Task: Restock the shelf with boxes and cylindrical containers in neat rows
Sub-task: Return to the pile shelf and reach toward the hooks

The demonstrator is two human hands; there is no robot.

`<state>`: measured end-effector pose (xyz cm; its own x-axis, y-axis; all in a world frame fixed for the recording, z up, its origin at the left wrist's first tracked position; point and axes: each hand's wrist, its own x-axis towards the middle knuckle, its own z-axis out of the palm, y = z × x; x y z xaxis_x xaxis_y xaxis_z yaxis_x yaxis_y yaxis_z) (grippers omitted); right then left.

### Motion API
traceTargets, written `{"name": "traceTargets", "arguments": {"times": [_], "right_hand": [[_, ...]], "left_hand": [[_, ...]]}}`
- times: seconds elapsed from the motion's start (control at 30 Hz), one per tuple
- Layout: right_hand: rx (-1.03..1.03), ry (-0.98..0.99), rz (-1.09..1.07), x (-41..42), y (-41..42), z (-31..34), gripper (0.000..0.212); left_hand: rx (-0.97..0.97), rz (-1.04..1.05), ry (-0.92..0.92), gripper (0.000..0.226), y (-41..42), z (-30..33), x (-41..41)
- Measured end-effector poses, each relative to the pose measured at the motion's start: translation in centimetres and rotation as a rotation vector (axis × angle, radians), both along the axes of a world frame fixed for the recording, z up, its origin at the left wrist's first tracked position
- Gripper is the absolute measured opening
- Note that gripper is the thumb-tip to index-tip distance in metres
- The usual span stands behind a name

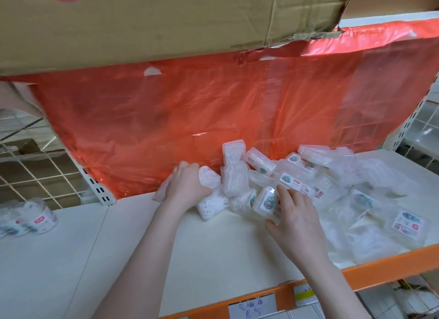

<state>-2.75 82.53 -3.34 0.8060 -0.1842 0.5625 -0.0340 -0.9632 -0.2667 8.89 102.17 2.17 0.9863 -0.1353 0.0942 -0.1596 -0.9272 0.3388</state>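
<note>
A loose heap of several clear plastic boxes (294,176) with white contents and colourful labels lies on the white shelf (71,259), middle to right. My left hand (187,185) curls round one clear box (209,176) at the heap's left end. My right hand (294,221) grips a labelled clear box (266,201) at the heap's front, thumb under it. Two short clear cylindrical containers (33,219) with red labels stand at the shelf's far left.
A red translucent plastic sheet (190,109) hangs behind the heap. A big cardboard box (166,19) sits overhead on the upper shelf. White wire grid panels (31,171) close the sides. The shelf's front edge is orange (384,269) with a handwritten price tag (251,307).
</note>
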Motion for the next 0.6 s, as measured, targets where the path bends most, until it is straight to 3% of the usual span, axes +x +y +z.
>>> {"name": "traceTargets", "arguments": {"times": [0.1, 0.23, 0.4, 0.6], "right_hand": [[0.01, 0.006, 0.042, 0.2, -0.1, 0.2, 0.067], [0.018, 0.017, 0.131, 0.6, 0.2, 0.4, 0.069], [-0.007, 0.069, 0.286, 0.7, 1.1, 0.1, 0.071], [-0.001, 0.138, 0.436, 0.1, 3.4, -0.4, 0.074]], "left_hand": [[-0.055, 0.062, -0.043, 0.031, 1.7, 0.0, -2.2], [-0.11, 0.124, -0.068, 0.064, 4.4, -0.6, -5.7], [-0.112, 0.256, -0.071, 0.06, 7.3, -1.6, -10.2], [-0.082, 0.329, -0.043, 0.071, 9.9, -2.0, -15.2]]}}
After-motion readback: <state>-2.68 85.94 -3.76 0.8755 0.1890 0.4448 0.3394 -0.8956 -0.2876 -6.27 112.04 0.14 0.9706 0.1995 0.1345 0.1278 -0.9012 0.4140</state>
